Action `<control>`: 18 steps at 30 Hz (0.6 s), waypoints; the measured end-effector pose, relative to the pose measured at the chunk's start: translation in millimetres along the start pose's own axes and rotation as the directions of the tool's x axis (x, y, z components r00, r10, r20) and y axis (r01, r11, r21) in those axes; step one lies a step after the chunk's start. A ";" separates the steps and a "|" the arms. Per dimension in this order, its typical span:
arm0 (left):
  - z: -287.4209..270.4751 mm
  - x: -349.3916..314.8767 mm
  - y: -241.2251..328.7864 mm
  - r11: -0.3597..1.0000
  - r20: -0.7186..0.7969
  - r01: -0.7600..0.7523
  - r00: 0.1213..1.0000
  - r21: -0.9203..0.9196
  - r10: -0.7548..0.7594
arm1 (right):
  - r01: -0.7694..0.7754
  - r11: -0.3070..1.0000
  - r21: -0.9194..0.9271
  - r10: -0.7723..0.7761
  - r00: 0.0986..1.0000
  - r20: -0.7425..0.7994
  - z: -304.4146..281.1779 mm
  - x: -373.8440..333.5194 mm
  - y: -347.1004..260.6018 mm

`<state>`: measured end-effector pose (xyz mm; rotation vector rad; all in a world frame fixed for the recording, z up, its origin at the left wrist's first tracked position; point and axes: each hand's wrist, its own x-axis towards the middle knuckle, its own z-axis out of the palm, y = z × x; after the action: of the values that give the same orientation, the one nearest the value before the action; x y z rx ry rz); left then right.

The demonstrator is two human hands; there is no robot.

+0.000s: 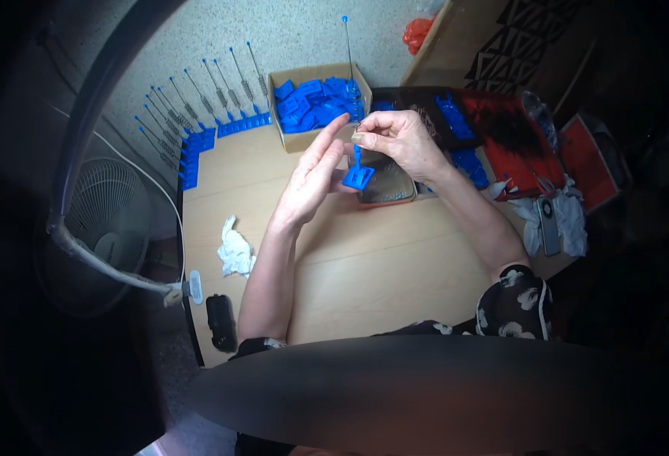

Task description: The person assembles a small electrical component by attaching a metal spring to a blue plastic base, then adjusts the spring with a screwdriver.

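My right hand (406, 144) is closed in a pinch at the top of a small blue plastic piece. This blue piece (358, 178) hangs upright below the fingertips, with a narrow stem and a flat square base. Beside it, my left hand (311, 178) has its fingers stretched and apart, some of them reaching behind the base. Whether they touch it I cannot tell. Just beyond the hands stands a cardboard box (296, 143) of loose blue plastic parts (309, 102). Partly hidden under my right hand is a shallow clear tray (387, 188).
Blue bases with upright spring-wrapped rods (220, 95) line the table's back left edge. White crumpled tissue (235, 251) and a black case (221, 323) lie at left, near a fan (106, 213). At right are red cloth (513, 140), blue parts (469, 167) and a phone-like device (549, 226).
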<state>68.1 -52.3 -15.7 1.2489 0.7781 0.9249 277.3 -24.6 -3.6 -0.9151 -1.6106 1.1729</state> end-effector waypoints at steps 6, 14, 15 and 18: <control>-1.5 -35.4 -48.9 0.984 0.009 0.167 0.986 0.062 -0.168 | -0.049 0.997 0.056 0.045 0.996 0.074 15.9 -40.7 47.1; 47.3 -112.2 -154.3 0.999 -0.126 0.016 0.992 0.042 -0.011 | 0.169 0.982 -0.082 -0.155 0.976 0.152 38.7 -137.6 98.1; 55.9 -117.2 -160.0 0.990 -0.158 -0.041 0.985 0.138 0.063 | 0.231 0.954 -0.192 -0.198 0.965 0.174 35.5 -146.9 105.5; 75.4 -131.2 -162.9 0.788 -0.124 -0.120 0.962 0.603 0.242 | 0.299 0.931 -0.211 -0.261 0.946 0.190 32.7 -176.1 116.6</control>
<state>102.1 -213.9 -164.7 1.8265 1.1785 1.0076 306.1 -164.2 -162.8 -0.7191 -1.9714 0.8835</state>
